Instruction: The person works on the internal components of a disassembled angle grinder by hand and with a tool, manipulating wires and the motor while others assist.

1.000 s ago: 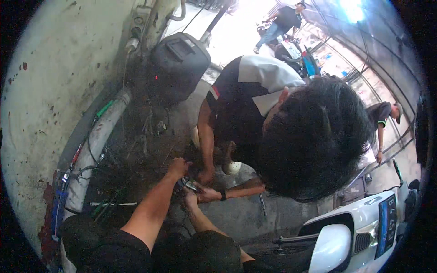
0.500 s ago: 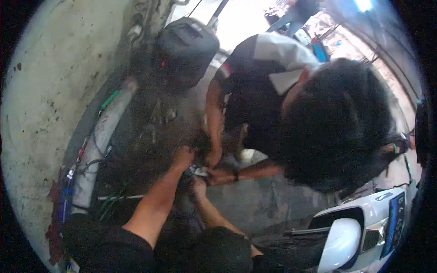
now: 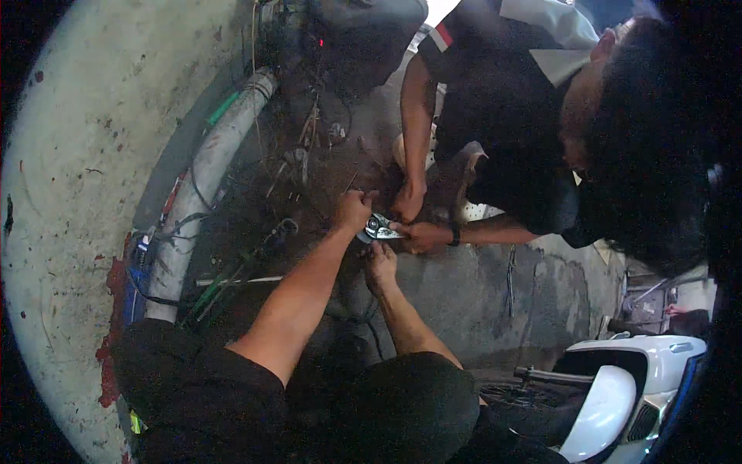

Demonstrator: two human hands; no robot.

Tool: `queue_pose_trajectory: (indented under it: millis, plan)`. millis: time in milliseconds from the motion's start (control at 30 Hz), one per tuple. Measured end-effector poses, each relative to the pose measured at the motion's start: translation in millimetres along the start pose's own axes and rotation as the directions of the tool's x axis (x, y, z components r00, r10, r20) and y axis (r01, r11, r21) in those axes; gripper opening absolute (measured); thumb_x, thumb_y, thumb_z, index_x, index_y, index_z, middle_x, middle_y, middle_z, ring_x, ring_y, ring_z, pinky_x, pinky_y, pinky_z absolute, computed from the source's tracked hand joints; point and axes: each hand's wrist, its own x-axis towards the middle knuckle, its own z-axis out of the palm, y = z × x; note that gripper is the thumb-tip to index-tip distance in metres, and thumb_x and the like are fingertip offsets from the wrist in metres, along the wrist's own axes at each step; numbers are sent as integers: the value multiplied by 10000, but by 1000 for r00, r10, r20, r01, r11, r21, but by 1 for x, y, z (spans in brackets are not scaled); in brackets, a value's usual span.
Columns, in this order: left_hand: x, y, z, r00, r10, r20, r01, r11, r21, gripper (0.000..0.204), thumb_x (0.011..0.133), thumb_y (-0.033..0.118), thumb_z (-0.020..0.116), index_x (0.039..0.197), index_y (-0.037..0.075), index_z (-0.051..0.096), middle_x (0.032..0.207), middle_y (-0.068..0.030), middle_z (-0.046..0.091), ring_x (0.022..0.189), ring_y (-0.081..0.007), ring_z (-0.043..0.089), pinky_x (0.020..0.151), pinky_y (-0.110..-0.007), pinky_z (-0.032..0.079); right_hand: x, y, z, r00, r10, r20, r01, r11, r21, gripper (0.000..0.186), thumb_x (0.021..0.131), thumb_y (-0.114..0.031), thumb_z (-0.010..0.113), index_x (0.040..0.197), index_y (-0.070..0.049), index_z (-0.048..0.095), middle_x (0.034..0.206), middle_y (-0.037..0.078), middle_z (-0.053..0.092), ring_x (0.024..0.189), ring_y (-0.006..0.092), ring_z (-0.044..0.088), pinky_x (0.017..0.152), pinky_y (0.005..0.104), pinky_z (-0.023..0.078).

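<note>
Near the centre of the head view, above a dark grey floor (image 3: 471,301), I record a shiny silver metal part with a dark round centre and a tapering end (image 3: 376,226). It sits among four bare hands.

My left hand (image 3: 355,209) is at its upper left side, fingers bent; I cannot tell whether they close on it. My right hand (image 3: 380,264) is below it, fingertips up against its lower edge; how firm or narrow that grip is, I cannot tell.

A co-worker in a dark shirt (image 3: 502,124) leans in from the upper right. The co-worker's lower hand (image 3: 423,237), with a black band (image 3: 455,234) at the wrist, has its fingers at the tapering end. The co-worker's upper hand (image 3: 409,204) is just beside the part; contact cannot be confirmed.

To the left, a thick pale grey pipe (image 3: 205,174) runs along a stained cream wall (image 3: 116,155). A thin whitish rod (image 3: 243,281) lies between it and my left forearm. Glossy white vehicle bodywork (image 3: 672,356) stands at lower right.
</note>
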Motion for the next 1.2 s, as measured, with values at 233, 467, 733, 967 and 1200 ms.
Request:
queue_pose_trajectory:
  millis: [233, 467, 733, 967, 1200]
  plan:
    - [-4, 5, -4, 996, -79, 33, 80, 997, -5, 355, 821, 306, 596, 696, -24, 631, 669, -232, 586, 665, -422, 575, 607, -465, 444, -5, -4, -2, 1000, -24, -9, 23, 999, -31, 200, 882, -186, 544, 909, 13, 551, 779, 40, 546, 690, 138, 487, 638, 275, 410]
    - [7, 12, -1, 989, 121, 85, -112, 988, -109, 379, 823, 344, 594, 742, -22, 651, 708, -239, 599, 680, -413, 592, 618, -462, 447, 3, 13, -15, 980, 143, 139, -164, 975, 152, 346, 889, -342, 503, 971, -14, 576, 831, 116, 614, 751, 232, 579, 698, 345, 450]
    - [-7, 38, -27, 966, -18, 260, 39, 997, -73, 474, 863, 422, 534, 811, -39, 634, 776, -210, 628, 716, -365, 607, 695, -426, 443, -51, -52, -60, 961, 159, 228, -80, 944, -320, 368, 871, -349, 564, 1002, -11, 627, 916, 89, 626, 755, 201, 590, 700, 334, 469]
    - [10, -22, -8, 908, 3, 419, 56, 990, -127, 500, 696, 330, 743, 986, -60, 626, 958, -178, 645, 868, -273, 616, 800, -379, 466, -60, -127, -147, 963, 232, 138, -121, 829, -546, 356, 861, -277, 588, 1096, -11, 568, 826, 69, 631, 681, 150, 599, 583, 304, 492]
    - [35, -34, -4, 748, -13, 664, 184, 965, -188, 637, 567, 153, 825, 1100, -72, 558, 1021, -175, 626, 914, -289, 604, 784, -401, 491, -63, -202, -256, 971, 202, -125, -237, 779, -581, 346, 831, -260, 600, 1078, -18, 583, 827, 75, 640, 677, 160, 609, 571, 309, 502]
